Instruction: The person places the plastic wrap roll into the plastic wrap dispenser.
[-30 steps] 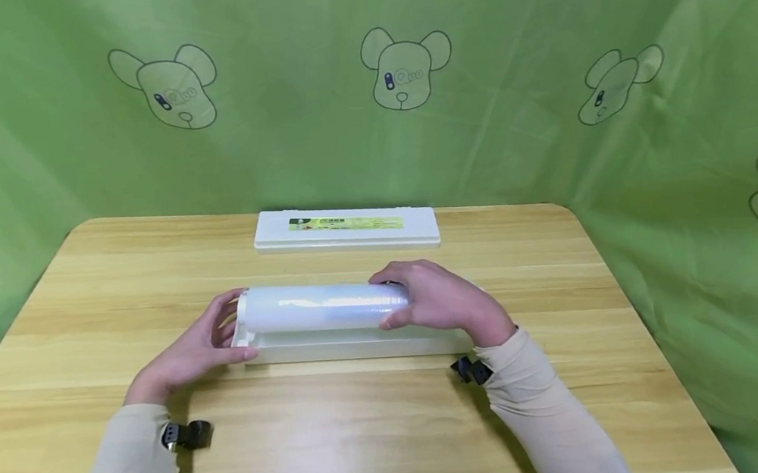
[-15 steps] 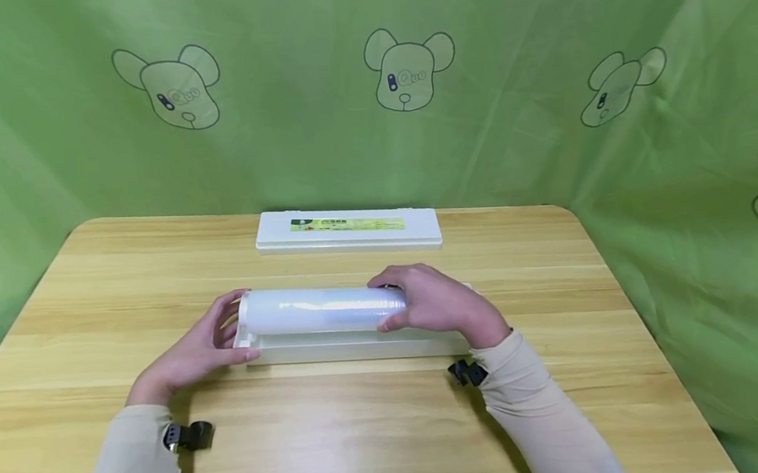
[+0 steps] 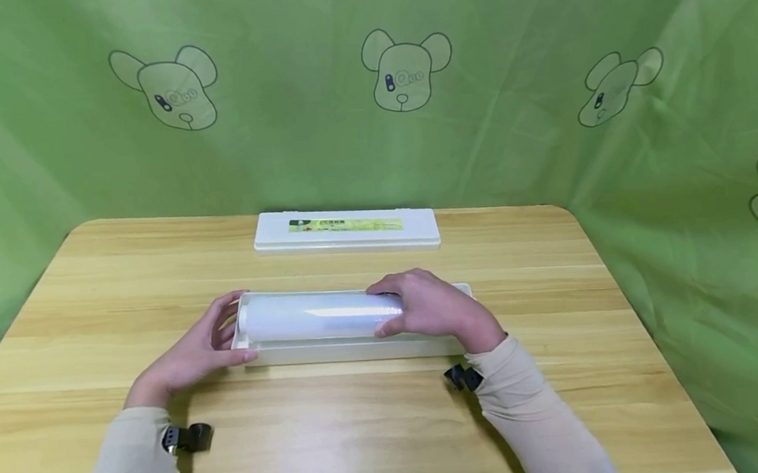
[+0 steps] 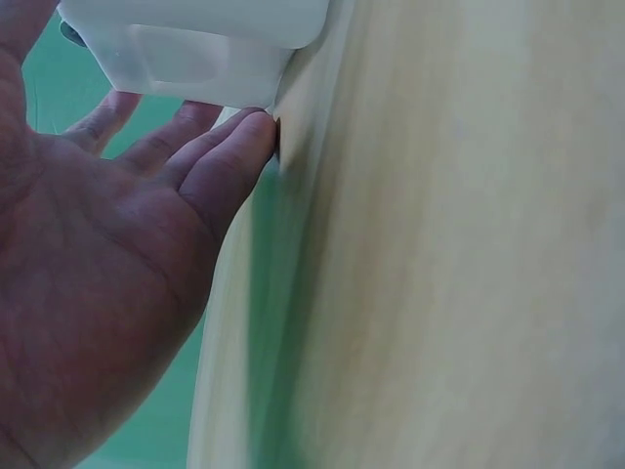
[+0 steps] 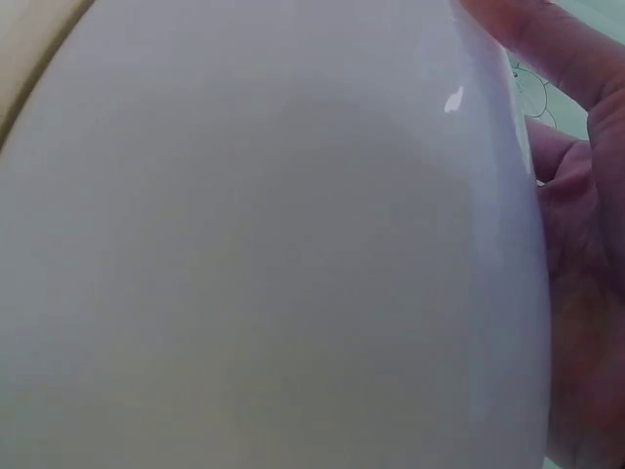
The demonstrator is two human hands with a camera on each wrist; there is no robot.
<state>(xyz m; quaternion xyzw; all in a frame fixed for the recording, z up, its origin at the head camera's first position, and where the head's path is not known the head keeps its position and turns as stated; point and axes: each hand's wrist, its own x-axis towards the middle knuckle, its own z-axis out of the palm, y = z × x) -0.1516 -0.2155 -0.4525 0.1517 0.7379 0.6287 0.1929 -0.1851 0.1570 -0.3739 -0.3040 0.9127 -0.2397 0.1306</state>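
A roll of cling film (image 3: 311, 314) lies lengthwise in a long white plastic box (image 3: 362, 350) at the table's middle. My right hand (image 3: 430, 304) grips the roll's right end from above, with fingers over the far side and thumb on the near side. At the box's left end my left hand (image 3: 188, 358) holds on, its thumb at the near corner and its fingers round the far side. In the left wrist view, fingertips (image 4: 249, 137) touch the lower edge of the box's end wall (image 4: 176, 59). White plastic (image 5: 293, 244) fills most of the right wrist view.
Behind the box, near the table's far edge, lies a flat white lid (image 3: 413, 229) with a green and yellow label (image 3: 344, 225). The wooden table (image 3: 330, 439) is backed by a green curtain (image 3: 313, 121) with mouse-like faces printed on it.
My right hand has lowered the roll deeper into the box and shifted slightly left and nearer. My left hand has stayed at the box's end.
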